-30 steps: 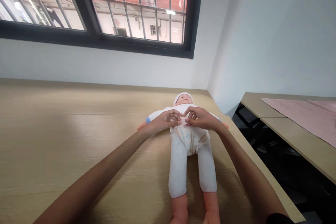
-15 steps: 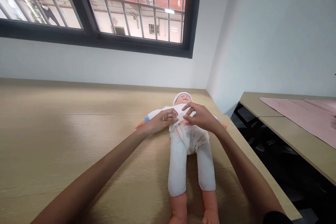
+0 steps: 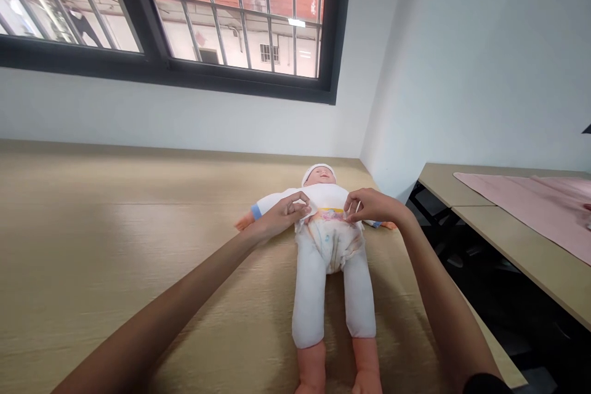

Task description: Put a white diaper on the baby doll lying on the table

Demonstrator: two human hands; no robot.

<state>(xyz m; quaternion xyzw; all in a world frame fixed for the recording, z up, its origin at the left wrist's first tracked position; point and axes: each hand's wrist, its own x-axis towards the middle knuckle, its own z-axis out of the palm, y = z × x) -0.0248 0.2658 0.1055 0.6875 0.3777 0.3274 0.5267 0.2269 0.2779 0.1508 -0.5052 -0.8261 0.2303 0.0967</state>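
Observation:
A baby doll point(image 3: 308, 295) in a white cap and white clothes lies on its back on the wooden table, its head toward the wall. A white diaper point(image 3: 333, 241) with a coloured waistband is around its hips. My left hand point(image 3: 289, 212) pinches a white edge at the left side of the doll's waist. At the right side of the waist, my right hand point(image 3: 367, 204) has its fingers pressed together on a white edge of the diaper. Both wrists are beside the doll's body.
The wooden table point(image 3: 115, 258) ends at a wall under a barred window point(image 3: 240, 12). On the right, across a dark gap, stands a second table point(image 3: 517, 234) with a pink cloth point(image 3: 535, 197) on it.
My right hand has moved right, from the middle of the doll's belly to the side of its waist, uncovering the coloured waistband. My left hand has stayed nearly in place.

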